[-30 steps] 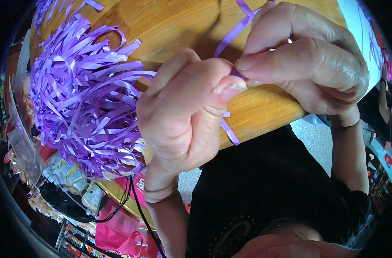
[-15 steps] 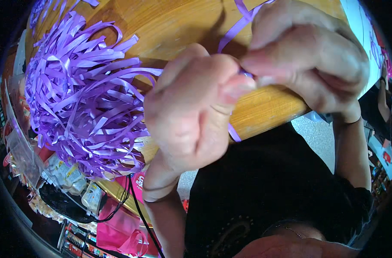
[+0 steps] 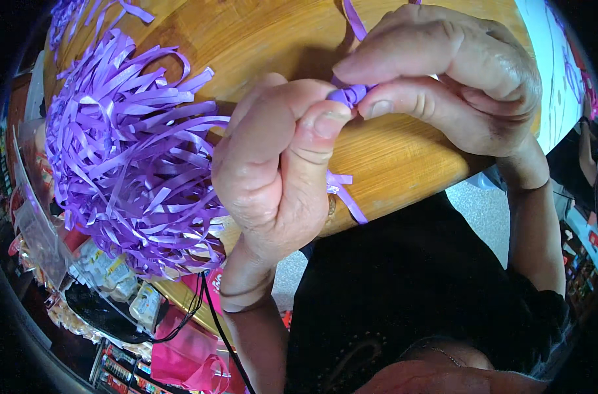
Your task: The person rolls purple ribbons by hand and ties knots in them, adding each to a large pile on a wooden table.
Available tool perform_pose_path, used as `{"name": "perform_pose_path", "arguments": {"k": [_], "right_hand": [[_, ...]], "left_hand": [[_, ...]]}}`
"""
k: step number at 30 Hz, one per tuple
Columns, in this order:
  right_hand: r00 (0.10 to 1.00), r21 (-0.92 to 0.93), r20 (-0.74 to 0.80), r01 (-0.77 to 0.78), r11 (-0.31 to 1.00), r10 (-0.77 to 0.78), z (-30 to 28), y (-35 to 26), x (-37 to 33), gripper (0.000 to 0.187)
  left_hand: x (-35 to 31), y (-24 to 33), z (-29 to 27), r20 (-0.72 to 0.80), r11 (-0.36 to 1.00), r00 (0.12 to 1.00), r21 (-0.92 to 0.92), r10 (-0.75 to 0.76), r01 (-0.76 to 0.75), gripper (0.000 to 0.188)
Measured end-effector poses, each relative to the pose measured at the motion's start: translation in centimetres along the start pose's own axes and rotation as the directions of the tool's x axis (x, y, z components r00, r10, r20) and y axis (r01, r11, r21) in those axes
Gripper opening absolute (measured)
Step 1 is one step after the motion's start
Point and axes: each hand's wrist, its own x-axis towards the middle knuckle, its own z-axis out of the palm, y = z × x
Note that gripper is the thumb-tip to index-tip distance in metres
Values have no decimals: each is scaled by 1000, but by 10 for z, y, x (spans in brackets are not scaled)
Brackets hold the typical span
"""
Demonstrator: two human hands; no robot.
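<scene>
A small knotted or rolled bit of purple ribbon [image 3: 350,96] sits between my two hands above the table. My left hand [image 3: 272,164] pinches it between thumb and forefinger, the other fingers curled in. From the right, my right hand [image 3: 453,82] closes its thumb and forefinger around the other end, with the thumb tip close beside the knot. One ribbon strand [image 3: 355,20] runs up behind my right forefinger. Another ribbon end [image 3: 348,197] hangs below, near the table's edge. How the strands join is hidden by my fingers.
A large heap of purple ribbon strips [image 3: 128,157] covers the left of the wooden table [image 3: 404,167]. More ribbons lie at the top left. A white sheet [image 3: 542,79] is at the right. Below left are a pink bag [image 3: 184,351], clear packages [image 3: 144,305] and a black cable [image 3: 213,315].
My right fingers have loosened and spread somewhat, uncovering the purple knot. Both hands have shifted slightly left, and the left thumb has tilted upward.
</scene>
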Motion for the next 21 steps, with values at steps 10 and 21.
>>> {"name": "perform_pose_path", "arguments": {"k": [10,21], "right_hand": [[953,104,-43,-293,950,299,4,-25,-6,18],[933,284,234,-336,898,275,-15,-18,7,13]], "left_hand": [[4,8,5,74,905,984,387,162,-178,16],[-1,10,9,125,854,970,460,208,-243,25]]}}
